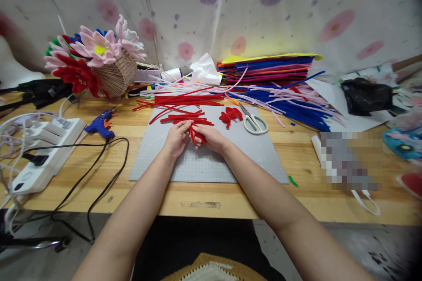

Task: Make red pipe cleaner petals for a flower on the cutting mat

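Observation:
Both hands meet over the grey cutting mat (pixel 207 169). Red pipe cleaners (pixel 197 135) are pinched between my left hand (pixel 179 137) and my right hand (pixel 211 137); the fingers partly cover them. Just beyond the hands, more red pipe cleaners (pixel 178 118) lie across the mat in a loose bundle. To their right rests a small piece of bent red pipe cleaners (pixel 230 116). Beside it, scissors (pixel 255 124) with pale handles lie on the mat, blades toward the back.
Blue pipe cleaners (pixel 306 112) and pink ones spread at the back right. A blue glue gun (pixel 101 125) lies left, near a white power strip (pixel 49 158) with looping black cable (pixel 123 158). A woven basket (pixel 115 74) of pipe-cleaner flowers stands back left.

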### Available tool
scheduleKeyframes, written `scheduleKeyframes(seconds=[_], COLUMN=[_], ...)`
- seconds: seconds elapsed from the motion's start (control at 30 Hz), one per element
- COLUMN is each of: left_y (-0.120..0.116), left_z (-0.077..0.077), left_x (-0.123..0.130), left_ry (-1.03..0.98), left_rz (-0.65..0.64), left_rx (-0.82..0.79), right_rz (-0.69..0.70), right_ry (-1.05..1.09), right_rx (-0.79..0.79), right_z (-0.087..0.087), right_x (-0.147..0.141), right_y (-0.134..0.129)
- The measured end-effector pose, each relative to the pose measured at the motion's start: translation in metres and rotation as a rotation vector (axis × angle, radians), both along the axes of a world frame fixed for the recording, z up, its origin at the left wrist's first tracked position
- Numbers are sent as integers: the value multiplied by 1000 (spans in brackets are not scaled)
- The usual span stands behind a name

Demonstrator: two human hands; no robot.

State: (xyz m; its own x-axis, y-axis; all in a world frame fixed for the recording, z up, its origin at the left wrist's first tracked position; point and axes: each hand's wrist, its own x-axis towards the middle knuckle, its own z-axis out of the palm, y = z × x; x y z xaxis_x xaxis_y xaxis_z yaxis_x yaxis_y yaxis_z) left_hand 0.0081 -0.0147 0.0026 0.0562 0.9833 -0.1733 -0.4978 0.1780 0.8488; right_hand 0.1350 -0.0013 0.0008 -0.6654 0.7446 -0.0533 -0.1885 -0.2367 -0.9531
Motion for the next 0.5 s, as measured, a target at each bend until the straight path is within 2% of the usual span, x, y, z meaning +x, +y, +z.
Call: scheduleKeyframes(seconds=[0.13, 0.2, 0.4, 0.47, 0.5], left_y=[3, 3, 0, 0, 0], left_z=[0, 1, -3, -5, -6], left_x=[-3, -3, 4, 5, 5], left_ry=[106, 156, 300, 357, 373], left_rz=[139, 198, 194, 191, 200], left_rx=[59, 83, 67, 78, 85], right_rz=[-271, -348, -570, -603, -577], right_ry=[-157, -205, -301, -306, -298], right_rx=[102, 138, 369, 374, 348], right_z=[-4, -8, -17, -17, -17], right_x=[0, 0, 2, 2, 2], right_y=[6, 9, 13, 13, 13])
